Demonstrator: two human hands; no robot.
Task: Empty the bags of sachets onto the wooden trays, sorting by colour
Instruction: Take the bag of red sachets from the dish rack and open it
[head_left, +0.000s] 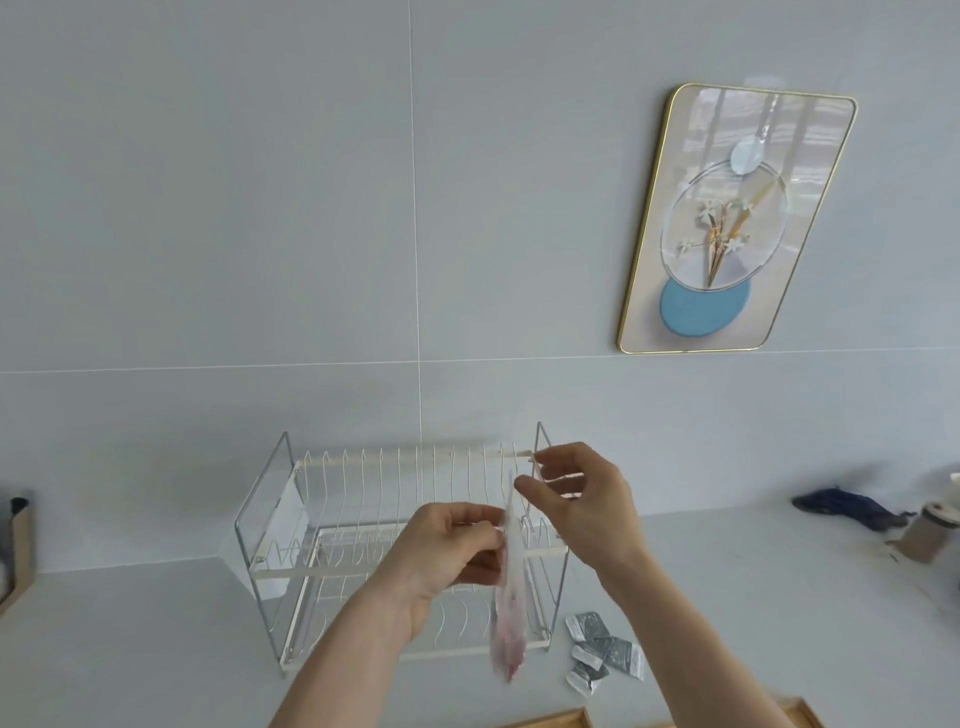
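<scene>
A clear plastic bag (511, 618) with pink-red sachets in its bottom hangs in the air in front of the dish rack. My left hand (447, 551) pinches the bag near its top from the left. My right hand (576, 499) holds the top edge from the right, fingers curled. Several grey sachets (602, 649) lie loose on the counter to the right of the bag. Corners of two wooden trays (561, 719) (800, 712) show at the bottom edge, mostly out of view.
A white wire dish rack (374, 545) stands on the grey counter against the wall. A dark blue cloth (852, 506) and a small tan container (930, 535) sit at the right. A wooden box edge (21, 551) is at far left. A framed picture (737, 218) hangs on the wall.
</scene>
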